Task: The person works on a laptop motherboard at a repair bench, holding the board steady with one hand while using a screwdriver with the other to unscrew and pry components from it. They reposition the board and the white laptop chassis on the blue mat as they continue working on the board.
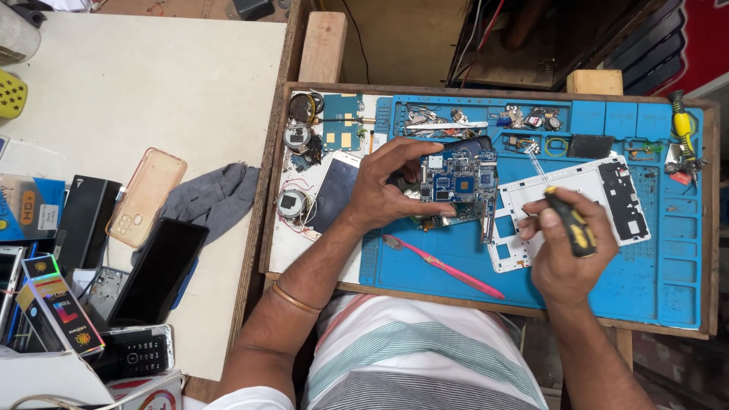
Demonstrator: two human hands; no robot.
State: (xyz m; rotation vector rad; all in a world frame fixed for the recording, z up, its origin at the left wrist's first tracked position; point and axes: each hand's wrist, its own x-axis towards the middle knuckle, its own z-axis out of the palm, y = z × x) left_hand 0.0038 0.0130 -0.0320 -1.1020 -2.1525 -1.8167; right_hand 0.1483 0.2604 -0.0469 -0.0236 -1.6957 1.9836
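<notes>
Blue silicone work mat (pixel 638 281) covers most of the wooden-framed desk (pixel 710 228), and on it lies a blue printed circuit board (pixel 456 182) with small chips. The left hand (pixel 387 186) rests over the board's left side, its fingers (pixel 416 151) spread and pressing on the board and on the dark phone body (pixel 472 143) just behind it. The right hand (pixel 566 247) is closed around a screwdriver with a black and yellow handle (pixel 573 222), held above a white plastic tablet frame (pixel 569 201) that lies just right of the board. A pink toothbrush (pixel 444 266) lies on the mat in front of the board, near the left wrist. Small screws and metal parts (pixel 524 118) fill the mat's top compartments. Left of the mat sit a white-edged phone screen (pixel 334 190) and round speaker parts (pixel 296 137). Farther left, on the pale desk top, lie a grey cloth (pixel 213 193), a clear orange phone case (pixel 148 193) and a black phone (pixel 156 269).
</notes>
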